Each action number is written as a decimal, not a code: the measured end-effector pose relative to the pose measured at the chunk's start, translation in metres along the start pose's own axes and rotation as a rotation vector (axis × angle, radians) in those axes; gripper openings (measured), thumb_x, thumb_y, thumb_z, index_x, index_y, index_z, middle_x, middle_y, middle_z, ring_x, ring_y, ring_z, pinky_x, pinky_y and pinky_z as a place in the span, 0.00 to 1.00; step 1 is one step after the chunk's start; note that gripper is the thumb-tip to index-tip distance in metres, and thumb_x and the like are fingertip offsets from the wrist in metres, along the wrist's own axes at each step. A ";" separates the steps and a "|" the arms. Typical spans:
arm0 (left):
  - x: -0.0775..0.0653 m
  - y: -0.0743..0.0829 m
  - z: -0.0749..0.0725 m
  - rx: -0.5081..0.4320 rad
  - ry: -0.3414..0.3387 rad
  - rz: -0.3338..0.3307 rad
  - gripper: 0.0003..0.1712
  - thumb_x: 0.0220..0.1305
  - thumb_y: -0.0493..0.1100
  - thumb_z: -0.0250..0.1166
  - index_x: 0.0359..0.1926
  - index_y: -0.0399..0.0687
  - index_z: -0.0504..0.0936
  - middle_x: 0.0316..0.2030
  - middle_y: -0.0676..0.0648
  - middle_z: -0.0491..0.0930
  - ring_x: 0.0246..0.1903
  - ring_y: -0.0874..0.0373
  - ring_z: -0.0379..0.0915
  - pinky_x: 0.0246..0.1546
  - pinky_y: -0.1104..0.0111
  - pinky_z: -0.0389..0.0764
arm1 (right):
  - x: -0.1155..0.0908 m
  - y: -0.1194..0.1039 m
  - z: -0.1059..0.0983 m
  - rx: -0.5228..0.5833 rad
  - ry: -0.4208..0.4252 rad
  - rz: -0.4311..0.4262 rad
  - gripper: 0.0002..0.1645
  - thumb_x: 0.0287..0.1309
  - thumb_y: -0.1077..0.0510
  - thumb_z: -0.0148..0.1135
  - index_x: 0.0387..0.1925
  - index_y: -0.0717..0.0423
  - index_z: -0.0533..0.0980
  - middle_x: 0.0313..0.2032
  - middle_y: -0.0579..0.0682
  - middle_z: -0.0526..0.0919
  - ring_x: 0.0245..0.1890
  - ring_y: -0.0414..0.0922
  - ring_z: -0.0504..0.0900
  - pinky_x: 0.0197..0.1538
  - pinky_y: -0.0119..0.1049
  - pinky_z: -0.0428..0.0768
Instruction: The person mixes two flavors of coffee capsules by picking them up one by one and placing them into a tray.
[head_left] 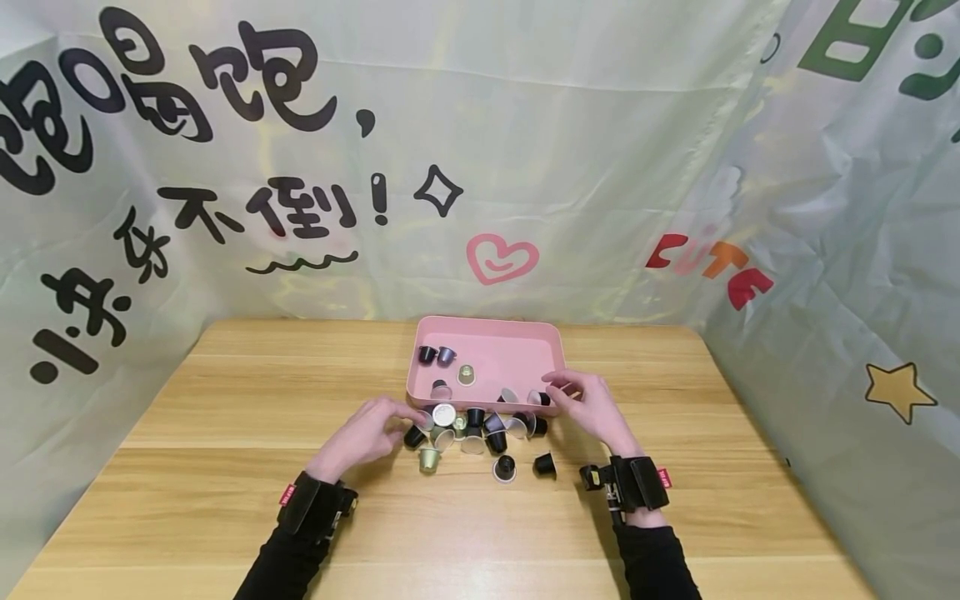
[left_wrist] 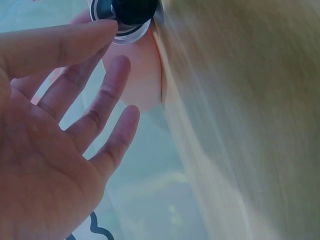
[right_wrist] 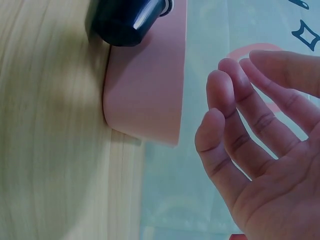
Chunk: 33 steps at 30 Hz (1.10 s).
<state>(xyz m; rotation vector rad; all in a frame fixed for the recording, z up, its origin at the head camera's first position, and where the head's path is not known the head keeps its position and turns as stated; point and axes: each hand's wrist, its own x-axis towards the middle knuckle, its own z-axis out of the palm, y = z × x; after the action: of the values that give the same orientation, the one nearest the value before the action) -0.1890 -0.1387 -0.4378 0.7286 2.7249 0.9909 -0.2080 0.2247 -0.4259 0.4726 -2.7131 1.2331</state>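
Small coffee capsules, black, green and purple-grey, lie in a heap along the front of a pink tray (head_left: 498, 342). My left hand (head_left: 367, 433) is at the heap's left end, its thumb and forefinger pinching a dark coffee capsule (left_wrist: 135, 12) by its pale rim; the other fingers are spread. My right hand (head_left: 588, 404) hovers by the tray's front right corner, fingers loosely bent and nothing between them. Below its fingertips a black capsule (head_left: 544, 399) lies inside the tray. Others inside include a green capsule (head_left: 467, 374) and a black one (head_left: 427, 355).
Nearer me, a black capsule (head_left: 544, 466) lies apart on its side, and another black capsule (head_left: 506, 467) stands on its rim. A pale green capsule (head_left: 429, 459) sits at the heap's front left. The wooden table (head_left: 262, 375) meets a printed cloth (head_left: 420, 108) behind.
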 end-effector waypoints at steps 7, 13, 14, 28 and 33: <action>0.000 0.001 0.000 0.002 -0.001 -0.022 0.24 0.54 0.23 0.65 0.49 0.48 0.87 0.56 0.44 0.85 0.62 0.37 0.74 0.65 0.37 0.70 | 0.000 0.000 0.000 0.003 -0.002 -0.003 0.15 0.65 0.63 0.62 0.51 0.64 0.82 0.46 0.60 0.89 0.37 0.50 0.86 0.44 0.38 0.83; 0.000 0.001 0.000 -0.007 -0.003 -0.064 0.23 0.54 0.24 0.66 0.48 0.48 0.87 0.55 0.44 0.85 0.61 0.39 0.76 0.65 0.39 0.72 | 0.000 -0.001 0.001 -0.002 -0.002 -0.001 0.15 0.65 0.63 0.63 0.51 0.64 0.82 0.45 0.60 0.89 0.37 0.49 0.86 0.44 0.39 0.83; 0.000 0.002 0.000 -0.008 -0.008 -0.063 0.23 0.54 0.24 0.66 0.48 0.48 0.87 0.55 0.44 0.85 0.60 0.39 0.76 0.65 0.39 0.73 | 0.000 -0.001 0.001 -0.003 -0.002 -0.001 0.15 0.64 0.63 0.63 0.50 0.64 0.82 0.45 0.60 0.89 0.37 0.49 0.86 0.44 0.39 0.83; -0.002 0.000 -0.001 0.007 -0.053 0.047 0.26 0.53 0.21 0.61 0.49 0.47 0.87 0.56 0.42 0.84 0.61 0.38 0.75 0.66 0.38 0.71 | 0.000 -0.002 0.003 0.014 -0.046 0.026 0.16 0.65 0.62 0.63 0.52 0.64 0.81 0.44 0.61 0.89 0.36 0.48 0.85 0.41 0.34 0.82; -0.001 -0.001 0.000 0.025 -0.052 0.058 0.25 0.52 0.21 0.62 0.47 0.48 0.88 0.55 0.43 0.85 0.58 0.40 0.77 0.62 0.42 0.76 | 0.000 -0.003 0.004 0.008 -0.073 0.028 0.16 0.65 0.61 0.62 0.52 0.63 0.81 0.44 0.61 0.89 0.37 0.49 0.85 0.40 0.33 0.82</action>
<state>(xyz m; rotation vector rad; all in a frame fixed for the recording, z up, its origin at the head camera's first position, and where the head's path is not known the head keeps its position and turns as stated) -0.1887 -0.1405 -0.4384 0.8299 2.6906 0.9372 -0.2074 0.2203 -0.4262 0.4918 -2.7855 1.2574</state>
